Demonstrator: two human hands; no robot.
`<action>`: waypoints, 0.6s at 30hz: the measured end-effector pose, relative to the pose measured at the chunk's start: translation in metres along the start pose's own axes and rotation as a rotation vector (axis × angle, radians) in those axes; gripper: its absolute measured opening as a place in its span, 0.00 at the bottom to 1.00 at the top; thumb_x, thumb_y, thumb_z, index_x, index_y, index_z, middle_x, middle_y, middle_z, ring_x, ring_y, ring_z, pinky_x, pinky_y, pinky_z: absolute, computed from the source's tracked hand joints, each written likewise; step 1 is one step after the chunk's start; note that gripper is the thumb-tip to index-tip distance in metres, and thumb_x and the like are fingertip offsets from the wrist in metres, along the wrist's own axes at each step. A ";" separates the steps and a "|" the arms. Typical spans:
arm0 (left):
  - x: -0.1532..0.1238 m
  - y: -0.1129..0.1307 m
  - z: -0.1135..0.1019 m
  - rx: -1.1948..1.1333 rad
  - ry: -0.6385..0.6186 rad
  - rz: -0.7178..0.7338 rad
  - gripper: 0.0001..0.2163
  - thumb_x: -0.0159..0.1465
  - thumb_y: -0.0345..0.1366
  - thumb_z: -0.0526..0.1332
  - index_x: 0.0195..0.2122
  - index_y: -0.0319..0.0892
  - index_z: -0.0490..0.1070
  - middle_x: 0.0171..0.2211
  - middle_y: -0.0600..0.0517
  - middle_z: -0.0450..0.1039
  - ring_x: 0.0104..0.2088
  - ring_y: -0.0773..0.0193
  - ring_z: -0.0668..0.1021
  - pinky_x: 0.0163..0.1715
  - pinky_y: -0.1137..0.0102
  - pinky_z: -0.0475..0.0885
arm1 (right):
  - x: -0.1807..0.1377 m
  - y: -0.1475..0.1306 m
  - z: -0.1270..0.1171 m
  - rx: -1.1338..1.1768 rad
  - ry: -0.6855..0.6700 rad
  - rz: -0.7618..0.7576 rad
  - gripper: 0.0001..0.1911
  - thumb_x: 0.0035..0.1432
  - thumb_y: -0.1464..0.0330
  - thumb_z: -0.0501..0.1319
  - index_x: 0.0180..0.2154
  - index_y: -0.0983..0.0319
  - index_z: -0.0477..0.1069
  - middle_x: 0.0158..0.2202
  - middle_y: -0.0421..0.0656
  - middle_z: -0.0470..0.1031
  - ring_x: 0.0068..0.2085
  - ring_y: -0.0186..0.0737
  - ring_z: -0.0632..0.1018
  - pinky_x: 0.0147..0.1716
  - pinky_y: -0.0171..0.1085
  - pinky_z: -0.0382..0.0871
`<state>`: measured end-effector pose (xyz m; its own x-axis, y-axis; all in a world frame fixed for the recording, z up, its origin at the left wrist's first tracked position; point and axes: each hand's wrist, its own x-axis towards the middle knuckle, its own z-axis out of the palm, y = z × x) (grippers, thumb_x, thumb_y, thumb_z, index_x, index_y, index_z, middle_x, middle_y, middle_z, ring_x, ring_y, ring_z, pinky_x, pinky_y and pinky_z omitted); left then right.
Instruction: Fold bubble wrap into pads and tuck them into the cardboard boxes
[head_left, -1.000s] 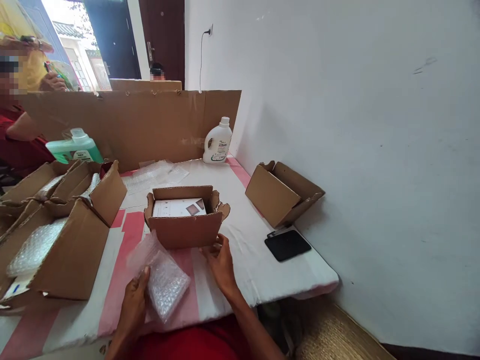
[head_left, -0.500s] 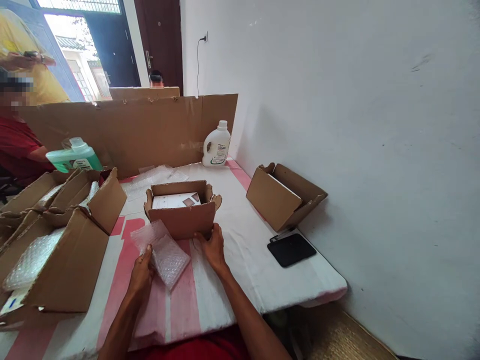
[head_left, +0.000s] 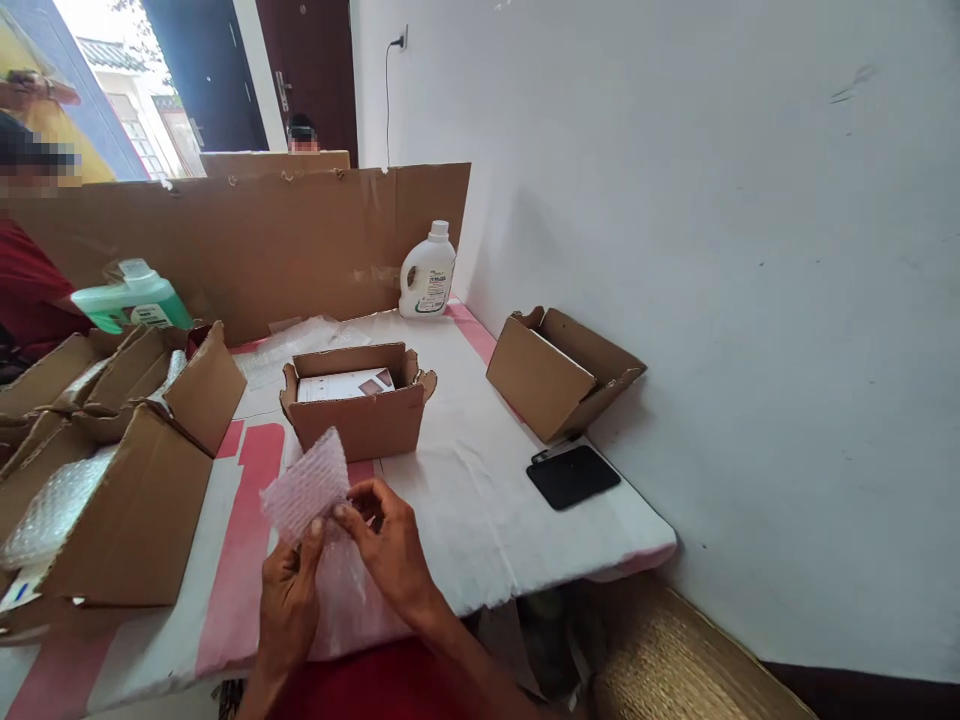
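My head camera is facing forward and down over the table (head_left: 472, 510); it is viewing my left hand (head_left: 291, 592) and right hand (head_left: 396, 550) from near.

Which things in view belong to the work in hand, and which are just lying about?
Likely part of the work:
- bubble wrap, held by the left hand, with the right hand at its edge
- open cardboard box just beyond, and the white carton inside

Probably just lying about:
- white jug
- green bottle
- flat black object
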<state>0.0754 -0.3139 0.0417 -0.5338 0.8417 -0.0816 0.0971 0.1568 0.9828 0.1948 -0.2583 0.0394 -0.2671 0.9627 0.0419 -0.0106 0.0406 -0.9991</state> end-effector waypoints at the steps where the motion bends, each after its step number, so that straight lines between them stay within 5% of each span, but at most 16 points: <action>1: -0.001 0.001 -0.002 -0.039 0.022 -0.049 0.25 0.51 0.62 0.67 0.19 0.44 0.66 0.18 0.57 0.62 0.22 0.66 0.64 0.22 0.70 0.64 | 0.000 0.001 -0.005 0.053 -0.037 0.024 0.17 0.61 0.54 0.64 0.37 0.61 0.71 0.33 0.41 0.74 0.33 0.36 0.73 0.33 0.35 0.67; 4: 0.001 0.001 -0.007 -0.169 0.091 -0.178 0.26 0.50 0.64 0.66 0.22 0.43 0.71 0.17 0.56 0.64 0.19 0.67 0.64 0.18 0.70 0.62 | -0.001 0.007 -0.021 0.075 -0.160 0.022 0.20 0.56 0.55 0.69 0.45 0.60 0.73 0.40 0.42 0.75 0.36 0.37 0.74 0.33 0.35 0.67; 7: 0.004 -0.002 -0.009 -0.273 0.138 -0.239 0.28 0.48 0.64 0.68 0.32 0.41 0.77 0.22 0.54 0.71 0.20 0.66 0.68 0.18 0.70 0.63 | -0.010 0.013 -0.026 -0.079 -0.230 -0.035 0.41 0.41 0.60 0.78 0.57 0.55 0.70 0.51 0.44 0.73 0.41 0.38 0.73 0.33 0.34 0.67; 9: 0.005 -0.004 -0.010 -0.339 0.192 -0.289 0.28 0.43 0.61 0.72 0.32 0.41 0.76 0.23 0.56 0.71 0.20 0.69 0.67 0.18 0.72 0.62 | -0.016 0.016 -0.021 -0.120 -0.274 -0.048 0.32 0.43 0.63 0.77 0.52 0.56 0.74 0.47 0.42 0.75 0.37 0.37 0.73 0.32 0.34 0.66; 12: 0.009 -0.003 -0.013 -0.400 0.310 -0.286 0.26 0.39 0.55 0.76 0.30 0.41 0.75 0.24 0.58 0.72 0.20 0.72 0.67 0.18 0.74 0.63 | -0.018 0.019 -0.017 -0.097 -0.230 -0.045 0.03 0.58 0.68 0.66 0.34 0.60 0.77 0.33 0.38 0.75 0.32 0.34 0.73 0.33 0.34 0.64; 18: 0.015 -0.001 -0.025 -0.287 0.529 -0.095 0.23 0.41 0.52 0.77 0.27 0.41 0.72 0.25 0.57 0.72 0.25 0.70 0.72 0.24 0.74 0.69 | -0.013 0.028 -0.044 -0.243 -0.158 -0.018 0.03 0.60 0.68 0.64 0.36 0.59 0.77 0.37 0.41 0.76 0.37 0.38 0.76 0.37 0.37 0.67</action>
<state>0.0459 -0.3145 0.0437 -0.8810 0.4486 -0.1504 -0.1627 0.0112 0.9866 0.2405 -0.2576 0.0113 -0.4161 0.9084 0.0403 0.2096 0.1389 -0.9679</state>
